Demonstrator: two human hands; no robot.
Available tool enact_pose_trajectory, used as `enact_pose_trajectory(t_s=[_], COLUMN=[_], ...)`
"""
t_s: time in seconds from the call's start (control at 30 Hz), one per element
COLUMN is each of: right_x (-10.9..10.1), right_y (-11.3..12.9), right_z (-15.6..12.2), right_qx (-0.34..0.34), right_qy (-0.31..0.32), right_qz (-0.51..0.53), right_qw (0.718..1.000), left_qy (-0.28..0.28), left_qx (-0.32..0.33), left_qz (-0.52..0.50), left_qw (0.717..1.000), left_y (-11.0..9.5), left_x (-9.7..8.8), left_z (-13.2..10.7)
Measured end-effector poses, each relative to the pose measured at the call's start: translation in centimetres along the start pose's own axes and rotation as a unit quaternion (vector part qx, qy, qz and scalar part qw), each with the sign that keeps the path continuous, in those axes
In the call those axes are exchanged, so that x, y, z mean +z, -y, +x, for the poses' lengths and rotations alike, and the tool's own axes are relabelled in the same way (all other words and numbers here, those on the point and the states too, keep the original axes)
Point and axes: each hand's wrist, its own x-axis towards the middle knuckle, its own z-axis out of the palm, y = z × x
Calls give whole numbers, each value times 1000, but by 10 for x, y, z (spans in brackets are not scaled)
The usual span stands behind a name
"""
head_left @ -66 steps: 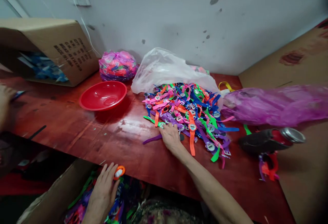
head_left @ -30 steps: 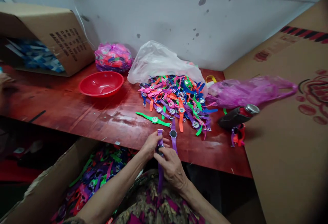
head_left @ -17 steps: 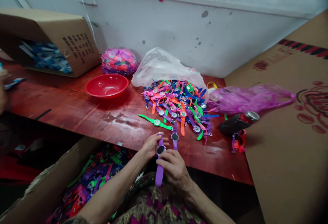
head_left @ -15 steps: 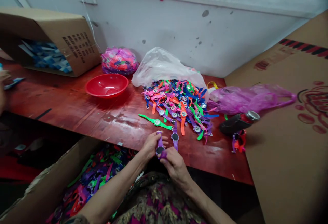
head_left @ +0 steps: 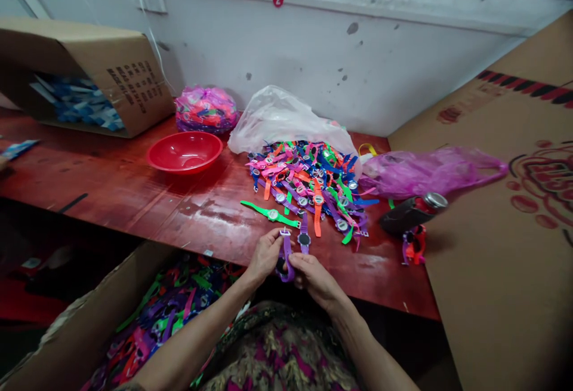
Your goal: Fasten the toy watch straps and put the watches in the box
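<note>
Both my hands grip one purple wristwatch [head_left: 287,262] at the table's front edge. My left hand [head_left: 265,255] pinches it near the white buckle, which points up. My right hand [head_left: 316,280] closes on the other strap, which is bent round in a loop; part of the dark watch face is hidden. Just beyond my fingers a second purple watch [head_left: 304,239] lies flat on the red-brown table [head_left: 197,224]. A bright green watch [head_left: 272,215] rests to its left. Behind them spreads a pile of many-coloured watches [head_left: 308,182], spilling from a white plastic bag [head_left: 286,116].
A red bowl [head_left: 184,153] and a filled pink bag [head_left: 206,109] stand left of the pile. Further left is a cardboard box [head_left: 128,80] of blue-white pieces. At right lie a dark flask [head_left: 403,215] and a purple bag [head_left: 430,173]. An open carton [head_left: 85,307] of watches sits below.
The loose strap has been bent up and over into a loop toward the buckle, with my right hand raised beside it. The other person's hand at far left has mostly left view.
</note>
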Motion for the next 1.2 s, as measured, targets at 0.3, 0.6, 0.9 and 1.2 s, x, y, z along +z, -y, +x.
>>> enact_pose_trajectory(t_s=[0.3,0.6,0.9,1.2], right_x=[-3,-12,-19,-25], right_y=[2,2,-5,-18], right_z=[-3,1,2,3], right_qx=[-14,-42,-50,-80], right_qy=[-3,-37,-63,-116], right_qz=[39,6,-38,235], right_qw=[999,998,996,962], left_qy=[20,100,146,172], left_qx=[44,128,189,80], left_qz=[49,184,512,237], left_qw=[998,969,825,953], left_y=[-5,-1,0,-2], left_x=[0,6,-9,-24], left_z=[-6,-18,-27,-41])
